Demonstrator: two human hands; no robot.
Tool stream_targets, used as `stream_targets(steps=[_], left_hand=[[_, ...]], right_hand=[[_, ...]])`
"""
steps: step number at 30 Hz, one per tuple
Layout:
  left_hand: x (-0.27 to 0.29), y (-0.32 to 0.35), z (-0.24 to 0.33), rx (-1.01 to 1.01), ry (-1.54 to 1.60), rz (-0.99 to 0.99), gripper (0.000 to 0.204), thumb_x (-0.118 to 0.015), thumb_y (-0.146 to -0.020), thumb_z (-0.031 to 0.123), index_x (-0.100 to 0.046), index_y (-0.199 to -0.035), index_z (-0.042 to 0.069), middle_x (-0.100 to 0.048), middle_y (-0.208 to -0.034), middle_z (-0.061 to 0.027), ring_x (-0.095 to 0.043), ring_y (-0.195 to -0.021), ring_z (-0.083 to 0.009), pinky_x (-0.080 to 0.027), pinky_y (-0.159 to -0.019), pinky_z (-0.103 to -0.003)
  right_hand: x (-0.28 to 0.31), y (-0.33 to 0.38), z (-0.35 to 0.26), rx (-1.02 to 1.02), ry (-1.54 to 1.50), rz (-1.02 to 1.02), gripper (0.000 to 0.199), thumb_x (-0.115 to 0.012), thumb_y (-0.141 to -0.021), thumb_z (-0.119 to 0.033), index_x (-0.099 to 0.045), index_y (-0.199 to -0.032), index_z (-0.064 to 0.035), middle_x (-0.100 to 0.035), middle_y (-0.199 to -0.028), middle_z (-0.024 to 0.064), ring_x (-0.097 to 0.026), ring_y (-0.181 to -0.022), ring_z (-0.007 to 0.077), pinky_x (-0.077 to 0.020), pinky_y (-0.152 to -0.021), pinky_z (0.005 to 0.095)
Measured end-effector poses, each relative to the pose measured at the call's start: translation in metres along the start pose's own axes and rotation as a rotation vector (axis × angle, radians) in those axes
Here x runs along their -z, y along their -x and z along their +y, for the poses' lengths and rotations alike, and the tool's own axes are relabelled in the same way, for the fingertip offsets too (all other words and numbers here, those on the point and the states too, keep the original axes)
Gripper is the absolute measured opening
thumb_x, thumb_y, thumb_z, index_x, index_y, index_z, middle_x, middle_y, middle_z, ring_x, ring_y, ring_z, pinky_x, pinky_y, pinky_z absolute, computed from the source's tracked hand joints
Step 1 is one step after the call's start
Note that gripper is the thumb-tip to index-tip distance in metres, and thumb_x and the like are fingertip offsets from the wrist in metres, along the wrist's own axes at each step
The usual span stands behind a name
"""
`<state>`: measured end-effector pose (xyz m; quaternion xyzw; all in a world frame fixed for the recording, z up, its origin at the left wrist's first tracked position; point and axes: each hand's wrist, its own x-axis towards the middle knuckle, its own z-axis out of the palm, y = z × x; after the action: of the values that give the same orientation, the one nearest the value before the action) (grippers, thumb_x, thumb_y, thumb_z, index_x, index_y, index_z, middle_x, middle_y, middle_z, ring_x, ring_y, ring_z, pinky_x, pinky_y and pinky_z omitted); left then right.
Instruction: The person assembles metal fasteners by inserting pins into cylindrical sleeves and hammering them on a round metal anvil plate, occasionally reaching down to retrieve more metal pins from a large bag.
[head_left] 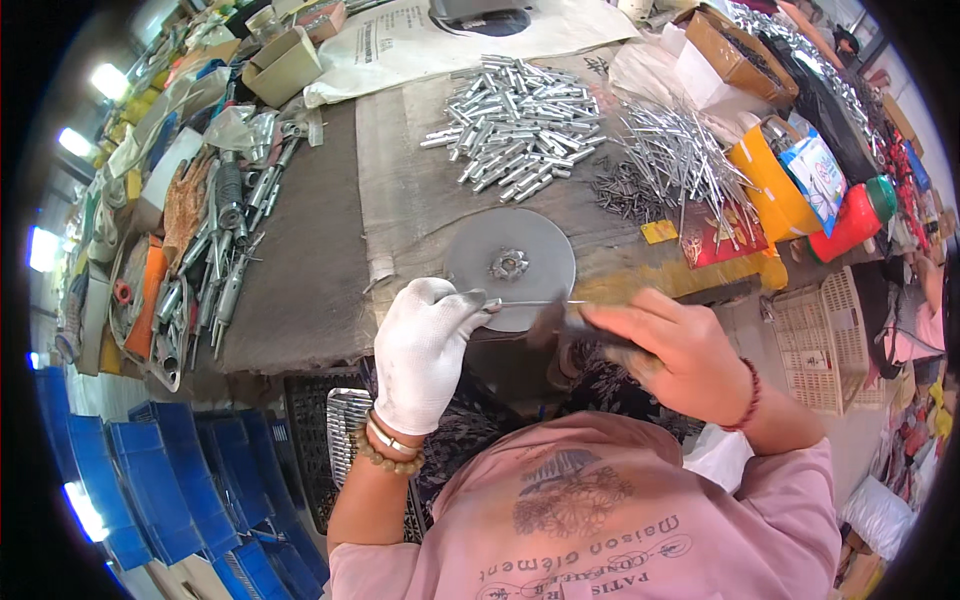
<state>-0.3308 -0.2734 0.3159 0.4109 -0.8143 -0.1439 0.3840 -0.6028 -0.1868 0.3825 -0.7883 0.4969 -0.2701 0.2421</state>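
The left hand point(425, 350), in a white glove, is pinched shut on one end of a thin metal rod point(530, 302), holding it level just above the near edge of the desk point(310, 260). The bare right hand point(672, 355) is closed around a dark tool point(560, 322), blurred, that meets the rod's other end. Right behind the hands a round grey metal disc point(512, 262) lies flat on the desk, with a small cluster of metal bits at its middle. Farther back sits a heap of short silver tubes point(518, 125), and to its right a loose scatter of thin silver pins point(680, 160). Along the desk's left edge lie hand tools point(215, 270). Blue plastic bins point(160, 480) stand on the floor at the lower left.
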Motion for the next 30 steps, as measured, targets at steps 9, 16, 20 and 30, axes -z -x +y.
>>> stream_targets(steps=[9,16,20,30], left_hand=[[0.003,-0.001,0.003,-0.032,-0.007,-0.014,0.021,-0.085,-0.077,0.003,-0.079,-0.097,0.008,-0.065,-0.094,-0.0089,-0.066,-0.09,-0.0287,-0.054,-0.078,-0.039],[0.0,-0.003,0.0,-0.055,-0.023,0.004,0.022,-0.086,-0.075,0.004,-0.079,-0.096,0.007,-0.065,-0.092,-0.0093,-0.067,-0.088,-0.029,-0.054,-0.077,-0.039],[0.005,-0.002,0.001,-0.037,0.007,-0.028,0.02,-0.084,-0.078,0.005,-0.079,-0.098,0.006,-0.066,-0.093,-0.0099,-0.067,-0.088,-0.029,-0.054,-0.078,-0.038],[0.006,0.001,-0.001,-0.021,-0.002,-0.056,0.027,-0.082,-0.081,0.004,-0.08,-0.109,0.006,-0.068,-0.097,-0.0095,-0.067,-0.092,-0.0283,-0.054,-0.08,-0.038]], right_hand=[[-0.023,-0.032,0.004,0.297,0.181,0.379,0.067,-0.067,-0.079,0.007,-0.067,-0.143,-0.0117,-0.06,-0.088,0.0069,-0.065,-0.073,0.026,-0.0536,-0.063,0.0383],[-0.023,-0.036,0.014,0.164,0.225,0.184,0.06,-0.069,-0.081,0.002,-0.07,-0.139,-0.0128,-0.061,-0.094,0.0084,-0.067,-0.078,0.0273,-0.0551,-0.067,0.0378],[-0.014,-0.055,0.028,0.118,0.258,0.158,0.056,-0.07,-0.081,0.001,-0.071,-0.135,-0.0137,-0.063,-0.098,0.0081,-0.066,-0.088,0.0307,-0.0557,-0.078,0.0411],[-0.041,-0.031,0.009,0.02,0.245,0.064,0.024,-0.074,-0.08,-0.006,-0.061,-0.101,-0.0087,-0.065,-0.096,0.0115,-0.068,-0.091,0.0337,-0.0555,-0.079,0.0462]])
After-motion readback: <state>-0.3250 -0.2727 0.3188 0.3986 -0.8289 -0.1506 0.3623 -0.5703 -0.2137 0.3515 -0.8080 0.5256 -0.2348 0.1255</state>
